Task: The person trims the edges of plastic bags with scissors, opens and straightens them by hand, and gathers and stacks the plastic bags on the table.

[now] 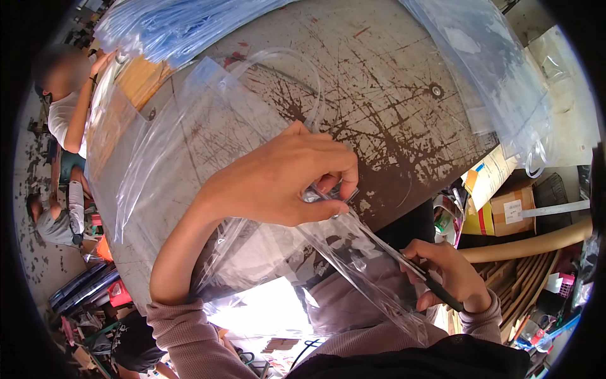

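My left hand (pixel 284 177) is bent over a clear plastic bag, thumb and fingers pinching its edge. The clear bag (pixel 252 252) hangs over the table's near edge toward my lap. My right hand (pixel 448 271) is closed round a dark-handled tool (pixel 442 294), whose thin blade points up and left along the plastic toward my left hand. What kind of tool it is cannot be made out for certain. Beyond my left hand, another clear bag (pixel 208 95) with a looped tube handle (pixel 315 76) lies on the scratched table (pixel 391 63).
Stacked bluish plastic sheets (pixel 177 25) lie at the table's far left, more clear bags (pixel 492 69) at the far right. A cardboard box (pixel 511 211) and a tan tube (pixel 536 241) are at the right. Other people (pixel 66 114) sit at the left.
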The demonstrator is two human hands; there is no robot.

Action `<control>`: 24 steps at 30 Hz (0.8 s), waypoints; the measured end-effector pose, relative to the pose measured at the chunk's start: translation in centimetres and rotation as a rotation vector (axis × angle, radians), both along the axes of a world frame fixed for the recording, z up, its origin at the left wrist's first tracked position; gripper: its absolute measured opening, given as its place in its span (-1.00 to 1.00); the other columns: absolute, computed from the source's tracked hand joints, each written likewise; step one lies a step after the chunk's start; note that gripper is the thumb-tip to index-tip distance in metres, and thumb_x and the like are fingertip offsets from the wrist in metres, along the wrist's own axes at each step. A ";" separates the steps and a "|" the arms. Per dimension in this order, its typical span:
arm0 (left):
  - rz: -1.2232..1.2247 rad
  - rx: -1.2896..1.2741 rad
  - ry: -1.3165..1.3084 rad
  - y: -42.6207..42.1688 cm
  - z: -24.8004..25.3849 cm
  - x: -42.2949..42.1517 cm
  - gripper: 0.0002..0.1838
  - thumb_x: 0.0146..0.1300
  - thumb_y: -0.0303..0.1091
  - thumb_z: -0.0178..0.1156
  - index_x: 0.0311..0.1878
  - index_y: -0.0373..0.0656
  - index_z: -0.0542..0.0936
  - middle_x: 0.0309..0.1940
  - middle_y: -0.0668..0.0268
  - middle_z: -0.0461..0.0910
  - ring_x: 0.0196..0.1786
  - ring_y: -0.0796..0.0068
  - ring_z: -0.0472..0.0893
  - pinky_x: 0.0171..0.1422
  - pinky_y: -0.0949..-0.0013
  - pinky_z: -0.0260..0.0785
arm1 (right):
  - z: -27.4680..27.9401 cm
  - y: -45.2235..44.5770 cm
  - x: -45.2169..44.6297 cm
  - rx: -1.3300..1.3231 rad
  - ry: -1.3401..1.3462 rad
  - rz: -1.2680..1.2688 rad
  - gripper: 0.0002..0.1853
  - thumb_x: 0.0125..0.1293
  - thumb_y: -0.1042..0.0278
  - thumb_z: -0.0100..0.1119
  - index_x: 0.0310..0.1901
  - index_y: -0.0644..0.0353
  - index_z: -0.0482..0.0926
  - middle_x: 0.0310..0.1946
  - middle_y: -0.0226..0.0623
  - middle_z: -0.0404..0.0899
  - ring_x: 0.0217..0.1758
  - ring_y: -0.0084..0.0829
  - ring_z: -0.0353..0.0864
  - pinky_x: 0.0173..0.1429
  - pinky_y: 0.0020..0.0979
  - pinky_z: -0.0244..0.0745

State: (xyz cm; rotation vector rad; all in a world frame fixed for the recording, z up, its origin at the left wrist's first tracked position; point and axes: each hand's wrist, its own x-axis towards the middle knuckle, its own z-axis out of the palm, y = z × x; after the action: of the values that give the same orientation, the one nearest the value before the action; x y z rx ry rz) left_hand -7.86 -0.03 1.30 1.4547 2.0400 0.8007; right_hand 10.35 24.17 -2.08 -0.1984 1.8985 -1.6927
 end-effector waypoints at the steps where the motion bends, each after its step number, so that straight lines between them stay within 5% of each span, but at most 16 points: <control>1: -0.002 -0.002 -0.006 0.0 0.0 0.0 -0.83 0.06 -0.30 0.34 -0.39 -0.03 0.50 -0.53 0.53 0.36 -0.40 0.58 0.39 -0.13 0.40 0.06 | 0.1 0.0 0.0 -0.003 0.000 0.005 -0.29 -0.18 0.05 0.57 -0.06 0.30 0.44 -0.48 -0.25 0.50 -0.48 -0.49 0.45 -0.38 -0.47 0.30; 24: 0.043 -0.007 -0.036 0.1 0.0 0.0 -0.84 0.06 -0.37 0.29 -0.34 -0.08 0.48 -0.56 0.45 0.38 -0.43 0.51 0.44 -0.12 0.35 0.12 | 0.7 0.1 1.3 0.081 -0.023 -0.043 -0.27 -0.29 -0.05 0.59 -0.15 0.27 0.47 -0.45 -0.27 0.44 -0.54 -0.49 0.43 -0.45 -0.49 0.27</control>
State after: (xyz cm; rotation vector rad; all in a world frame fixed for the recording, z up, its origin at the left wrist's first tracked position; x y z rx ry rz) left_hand -7.85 0.08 1.26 1.3869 2.0511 0.8299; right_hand 11.68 24.28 -1.33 -0.1061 1.9625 -1.6353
